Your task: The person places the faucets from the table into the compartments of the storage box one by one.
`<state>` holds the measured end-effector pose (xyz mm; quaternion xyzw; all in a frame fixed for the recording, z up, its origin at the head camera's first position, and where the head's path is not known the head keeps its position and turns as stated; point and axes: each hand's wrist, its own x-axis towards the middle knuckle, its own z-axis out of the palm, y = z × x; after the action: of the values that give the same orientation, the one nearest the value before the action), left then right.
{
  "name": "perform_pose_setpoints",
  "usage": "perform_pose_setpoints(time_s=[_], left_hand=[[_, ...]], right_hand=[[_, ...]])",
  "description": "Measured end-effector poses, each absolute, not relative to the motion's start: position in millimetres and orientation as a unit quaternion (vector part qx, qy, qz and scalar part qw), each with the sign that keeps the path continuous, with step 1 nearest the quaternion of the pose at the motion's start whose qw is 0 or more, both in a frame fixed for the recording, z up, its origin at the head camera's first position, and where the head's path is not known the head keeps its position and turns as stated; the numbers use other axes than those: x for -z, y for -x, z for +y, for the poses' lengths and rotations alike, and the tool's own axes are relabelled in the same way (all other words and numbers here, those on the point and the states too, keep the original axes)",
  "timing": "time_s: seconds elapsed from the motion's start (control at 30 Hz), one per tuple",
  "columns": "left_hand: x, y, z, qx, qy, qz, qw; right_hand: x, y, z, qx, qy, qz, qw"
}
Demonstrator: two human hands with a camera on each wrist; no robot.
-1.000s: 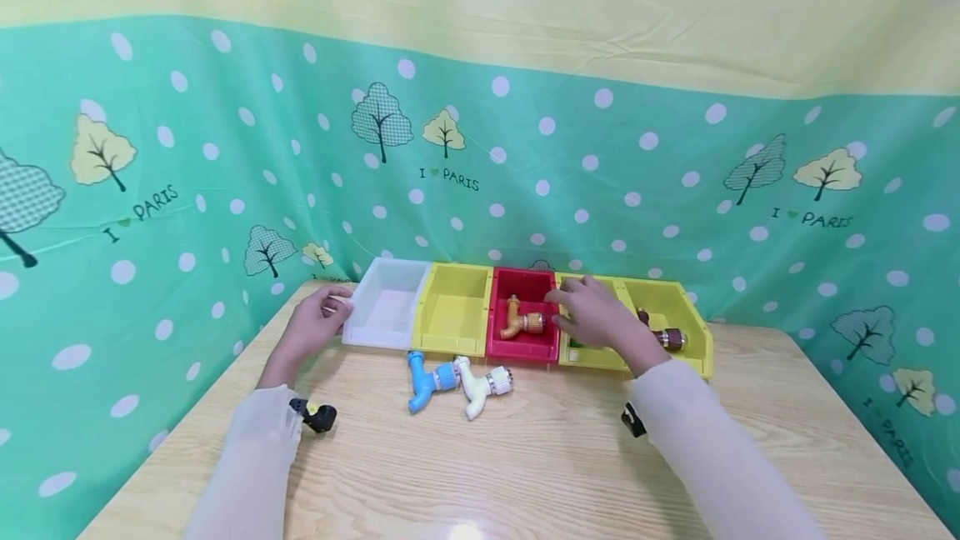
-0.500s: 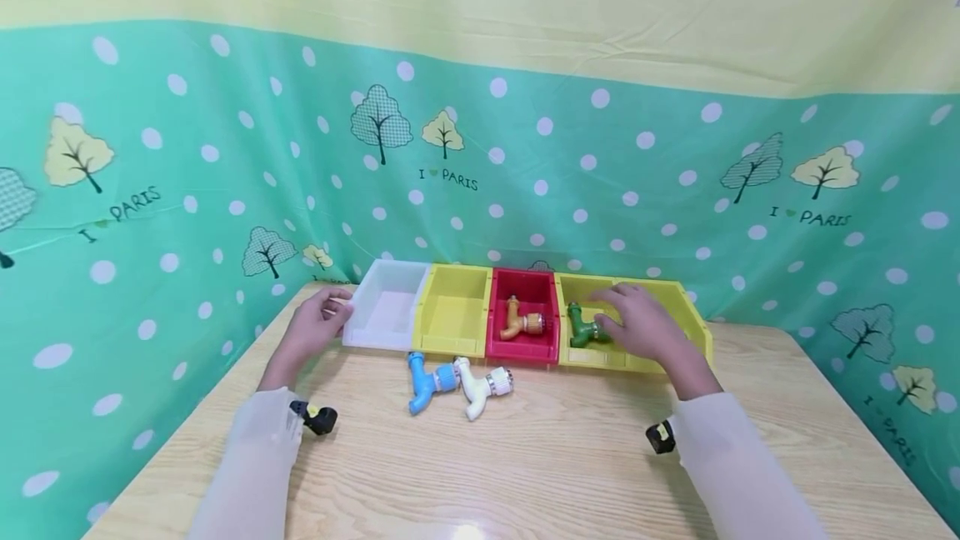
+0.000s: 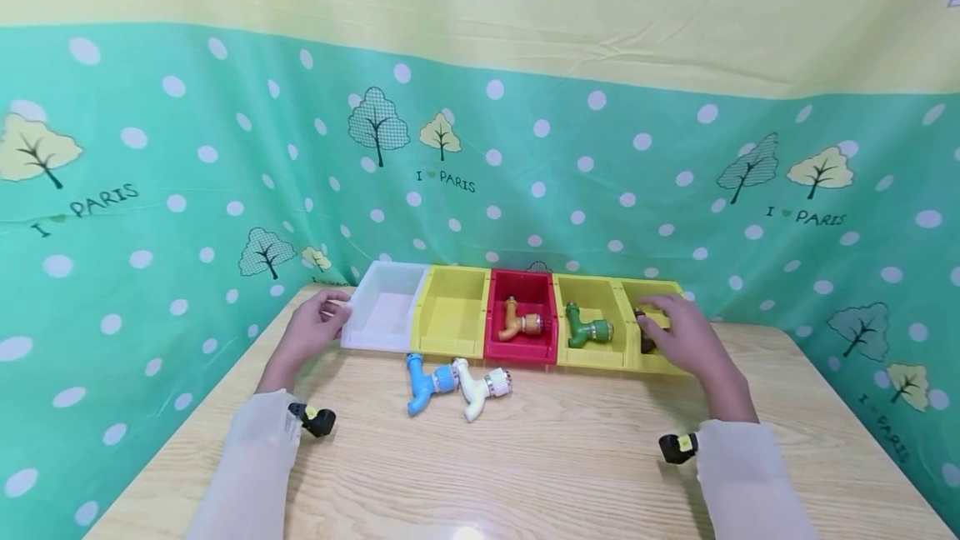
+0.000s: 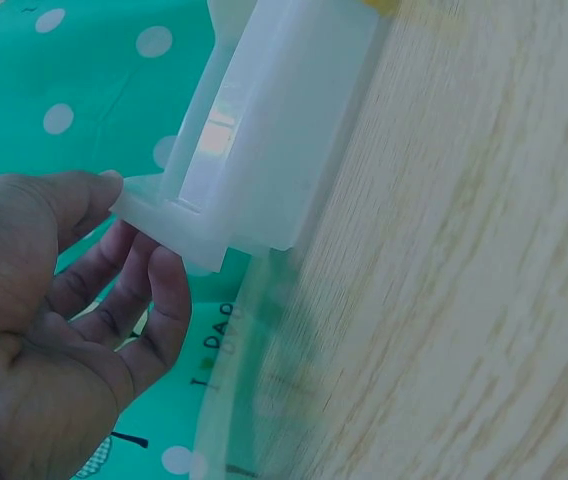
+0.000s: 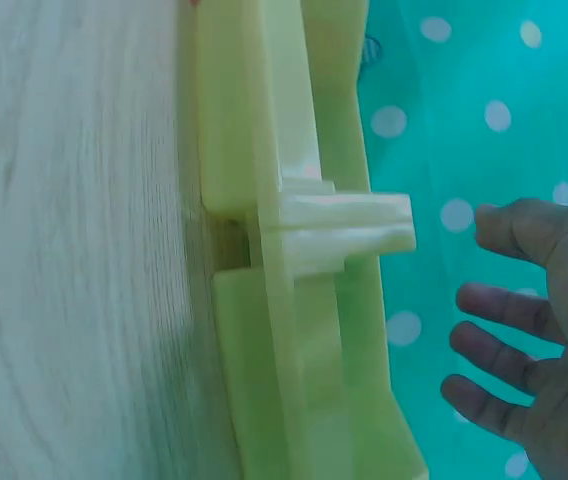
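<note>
A polka-dotted curtain (image 3: pixel 480 144) hangs behind a wood-grain surface (image 3: pixel 540 465). Along the surface's back runs a row of five joined bins: a white bin (image 3: pixel 375 342), a yellow bin (image 3: pixel 452 319), a red bin (image 3: pixel 517 353), then a second yellow bin (image 3: pixel 592 286) and an end yellow bin (image 3: pixel 654 289). They look like thin, light plastic that could slide if nudged; the rim seems the place to hold.

The person's left hand (image 3: pixel 313 327) pinches the white bin's outer edge between thumb and fingers. The right hand (image 3: pixel 684 338) is over the end bin, fingers spread, holding nothing.

There are five taps. A blue tap (image 3: pixel 420 386) and a white tap (image 3: pixel 476 392) lie side by side on the surface, before the bins. An orange tap (image 3: pixel 512 323) lies in the red bin, a green tap (image 3: pixel 579 330) in the second yellow one. A dark tap (image 3: pixel 645 343), partly hidden by the right hand, is in the end bin. All look stiff, light and rather slippery; the ribbed knob probably gives the surest grip.
</note>
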<state>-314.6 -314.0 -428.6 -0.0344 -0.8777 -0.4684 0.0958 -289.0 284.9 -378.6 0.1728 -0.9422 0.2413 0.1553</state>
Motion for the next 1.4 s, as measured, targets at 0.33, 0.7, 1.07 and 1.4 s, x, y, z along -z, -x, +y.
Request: perform_pose_setpoints(time_s=[0.33, 0.7, 1.07, 1.4], left_hand=[[429, 314, -312, 0.466, 0.028, -0.879, 0.095], [433, 314, -313, 0.468, 0.025, -0.879, 0.092], [434, 313, -315, 0.464, 0.033, -0.88, 0.099], [429, 315, -316, 0.452, 0.036, -0.886, 0.098]], right_hand=[[386, 279, 328, -0.302, -0.097, -0.938, 0.141], [401, 277, 351, -0.316, -0.009, -0.939, 0.134], [409, 279, 356, -0.411, 0.102, -0.903, 0.072], [412, 280, 358, -0.468, 0.145, -0.87, 0.049]])
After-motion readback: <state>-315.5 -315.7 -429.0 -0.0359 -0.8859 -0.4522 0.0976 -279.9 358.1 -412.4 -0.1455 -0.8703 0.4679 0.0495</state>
